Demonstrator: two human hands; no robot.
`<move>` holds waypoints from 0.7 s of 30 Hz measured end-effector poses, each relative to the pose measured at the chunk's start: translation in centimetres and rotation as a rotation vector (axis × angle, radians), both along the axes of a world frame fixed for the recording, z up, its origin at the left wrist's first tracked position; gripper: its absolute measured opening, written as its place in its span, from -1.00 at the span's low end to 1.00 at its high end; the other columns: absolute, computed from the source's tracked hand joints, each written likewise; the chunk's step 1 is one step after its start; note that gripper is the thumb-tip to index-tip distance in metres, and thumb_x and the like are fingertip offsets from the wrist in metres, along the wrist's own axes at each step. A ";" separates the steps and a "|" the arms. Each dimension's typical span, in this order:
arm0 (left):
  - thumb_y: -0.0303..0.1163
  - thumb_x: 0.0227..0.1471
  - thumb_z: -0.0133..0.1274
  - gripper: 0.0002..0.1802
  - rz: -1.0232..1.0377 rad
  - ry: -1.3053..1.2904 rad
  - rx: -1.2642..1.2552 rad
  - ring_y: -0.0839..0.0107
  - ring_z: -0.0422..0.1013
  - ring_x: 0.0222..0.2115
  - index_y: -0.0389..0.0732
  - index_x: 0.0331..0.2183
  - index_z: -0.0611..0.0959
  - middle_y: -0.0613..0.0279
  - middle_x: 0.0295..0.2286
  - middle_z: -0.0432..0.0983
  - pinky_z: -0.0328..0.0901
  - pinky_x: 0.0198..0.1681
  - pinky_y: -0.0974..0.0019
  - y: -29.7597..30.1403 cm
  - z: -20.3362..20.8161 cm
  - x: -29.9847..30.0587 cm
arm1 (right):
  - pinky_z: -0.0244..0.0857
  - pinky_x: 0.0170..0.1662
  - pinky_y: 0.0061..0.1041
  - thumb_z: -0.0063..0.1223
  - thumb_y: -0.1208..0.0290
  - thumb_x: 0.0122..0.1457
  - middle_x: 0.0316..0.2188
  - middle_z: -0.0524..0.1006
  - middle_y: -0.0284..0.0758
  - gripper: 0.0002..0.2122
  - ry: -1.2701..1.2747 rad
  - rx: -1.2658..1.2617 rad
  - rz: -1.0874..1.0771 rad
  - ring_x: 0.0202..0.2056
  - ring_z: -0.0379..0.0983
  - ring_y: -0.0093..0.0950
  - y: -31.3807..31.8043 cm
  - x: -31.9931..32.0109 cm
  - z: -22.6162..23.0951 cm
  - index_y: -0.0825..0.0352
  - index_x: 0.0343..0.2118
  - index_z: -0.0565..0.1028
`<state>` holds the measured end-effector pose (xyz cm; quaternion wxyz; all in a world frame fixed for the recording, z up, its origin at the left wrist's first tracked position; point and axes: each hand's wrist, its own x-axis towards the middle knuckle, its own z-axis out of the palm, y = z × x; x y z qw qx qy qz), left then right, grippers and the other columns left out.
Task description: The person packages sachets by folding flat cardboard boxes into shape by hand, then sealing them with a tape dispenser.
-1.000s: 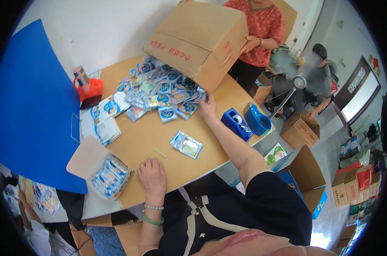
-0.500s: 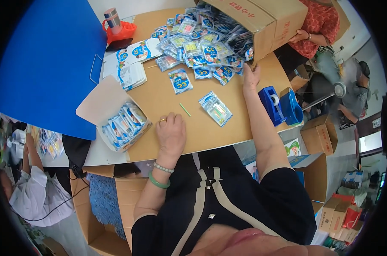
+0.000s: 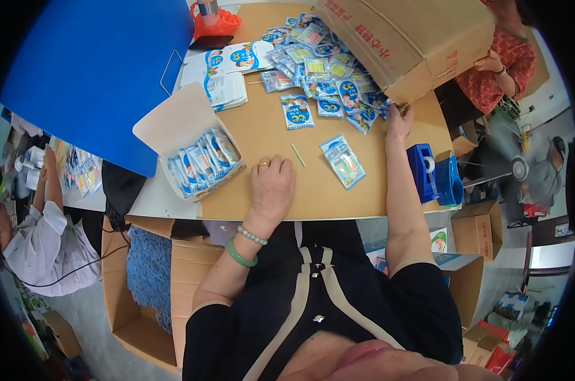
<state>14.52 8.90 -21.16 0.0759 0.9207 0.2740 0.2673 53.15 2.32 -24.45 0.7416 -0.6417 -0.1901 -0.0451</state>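
My left hand (image 3: pixel 273 187) rests palm down near the table's front edge, fingers lying on the surface with nothing in them. Beside it lies a thin green stick (image 3: pixel 297 154). My right hand (image 3: pixel 399 122) grips the lower near corner of a tilted cardboard box (image 3: pixel 421 54). From under the box spreads a heap of small blue-and-white packets (image 3: pixel 325 66). Apart from the heap, one packet (image 3: pixel 297 112) lies flat; a clear-faced packet (image 3: pixel 343 162) with coloured sticks inside lies between my hands. To the left, an open white carton (image 3: pixel 173 120) holds several upright packets.
Another person's hand (image 3: pixel 489 62) supports the box's far right side. A blue tape dispenser (image 3: pixel 422 171) and blue holder (image 3: pixel 450 181) stand at the right edge. Flat printed cartons (image 3: pixel 227 91) lie back left, by a blue panel (image 3: pixel 103 70). An open floor box (image 3: pixel 192 298) stands below.
My view has shifted, moving the scene rightward. The cardboard box has come lower and nearer, covering more of the heap, with my right hand at its corner. My left hand stays put on the table.
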 end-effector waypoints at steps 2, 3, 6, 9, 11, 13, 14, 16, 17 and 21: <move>-0.37 -0.06 0.15 -0.80 0.008 -0.012 0.019 0.14 0.35 -0.21 -0.18 -0.33 0.55 0.17 -0.28 0.44 0.23 -0.14 0.10 0.0 0.2 -0.2 | 0.28 -0.03 -0.53 0.12 0.57 0.07 -0.08 0.50 -0.29 -0.50 0.030 0.051 0.040 -0.09 0.43 -0.50 0.0 -0.5 0.2 0.37 0.12 0.33; -0.37 -0.06 0.15 -0.80 0.013 -0.018 0.028 0.14 0.35 -0.21 -0.18 -0.33 0.55 0.17 -0.28 0.44 0.23 -0.14 0.10 -0.1 0.2 -0.2 | 0.28 -0.03 -0.53 0.12 0.57 0.07 -0.08 0.50 -0.29 -0.50 0.030 0.049 0.035 -0.09 0.43 -0.50 -0.2 -0.5 0.3 0.37 0.12 0.33; -0.37 -0.06 0.15 -0.80 0.009 -0.021 0.020 0.14 0.35 -0.21 -0.18 -0.33 0.55 0.17 -0.27 0.45 0.23 -0.13 0.10 -0.2 0.3 0.0 | 0.27 0.02 -0.53 0.05 0.71 0.06 -0.06 0.50 -0.25 -0.49 0.069 0.064 0.064 -0.06 0.45 -0.45 -0.2 -0.8 0.4 0.40 0.12 0.27; -0.37 -0.06 0.14 -0.81 0.017 -0.012 0.012 0.14 0.35 -0.20 -0.18 -0.33 0.55 0.17 -0.27 0.45 0.23 -0.13 0.10 -0.2 0.2 -0.2 | 0.27 0.02 -0.53 0.04 0.72 0.05 -0.04 0.48 -0.24 -0.47 0.024 0.011 0.035 -0.03 0.43 -0.44 -0.6 -0.7 0.8 0.40 0.15 0.25; -0.37 -0.05 0.14 -0.81 0.002 -0.018 0.015 0.14 0.35 -0.21 -0.18 -0.33 0.55 0.17 -0.28 0.45 0.22 -0.13 0.10 -0.2 0.2 0.0 | 0.26 0.03 -0.53 0.03 0.72 0.05 -0.03 0.47 -0.24 -0.46 -0.002 -0.010 0.028 -0.02 0.42 -0.43 -0.6 -0.5 0.7 0.40 0.16 0.24; -0.37 -0.05 0.14 -0.81 0.009 -0.021 0.019 0.15 0.35 -0.20 -0.18 -0.33 0.55 0.17 -0.28 0.45 0.23 -0.13 0.11 -0.1 0.1 0.0 | 0.26 0.03 -0.52 0.05 0.70 0.05 -0.01 0.46 -0.24 -0.44 -0.013 -0.009 0.039 0.00 0.40 -0.43 -0.6 0.0 0.2 0.40 0.17 0.23; -0.38 -0.06 0.14 -0.82 0.008 -0.025 0.019 0.15 0.35 -0.20 -0.18 -0.34 0.55 0.17 -0.28 0.45 0.23 -0.13 0.11 -0.2 0.1 -0.1 | 0.26 0.03 -0.52 0.06 0.69 0.05 0.00 0.45 -0.24 -0.44 -0.019 -0.009 0.045 0.01 0.39 -0.43 -0.6 0.2 -0.2 0.40 0.17 0.23; -0.38 -0.06 0.14 -0.82 0.018 -0.032 0.020 0.15 0.35 -0.20 -0.18 -0.34 0.55 0.17 -0.28 0.45 0.23 -0.14 0.11 -0.2 0.2 -0.1 | 0.26 0.02 -0.53 0.08 0.66 0.05 -0.02 0.46 -0.25 -0.46 -0.025 -0.025 0.040 -0.01 0.39 -0.44 -0.4 0.7 -0.8 0.41 0.15 0.26; -0.38 -0.05 0.13 -0.82 0.017 -0.027 0.009 0.15 0.35 -0.21 -0.18 -0.34 0.56 0.17 -0.28 0.45 0.23 -0.14 0.11 -0.1 0.5 0.0 | 0.26 0.01 -0.53 0.10 0.63 0.05 -0.04 0.47 -0.25 -0.49 -0.031 -0.044 0.025 -0.03 0.39 -0.44 -0.3 0.9 -1.1 0.41 0.12 0.30; -0.39 -0.04 0.13 -0.83 0.000 -0.002 -0.018 0.14 0.36 -0.21 -0.18 -0.33 0.56 0.15 -0.27 0.45 0.24 -0.14 0.11 -0.4 0.4 -0.2 | 0.26 -0.04 -0.54 0.13 0.56 0.05 -0.10 0.49 -0.29 -0.60 0.042 -0.085 -0.063 -0.07 0.39 -0.47 -1.9 2.2 -2.2 0.42 0.00 0.42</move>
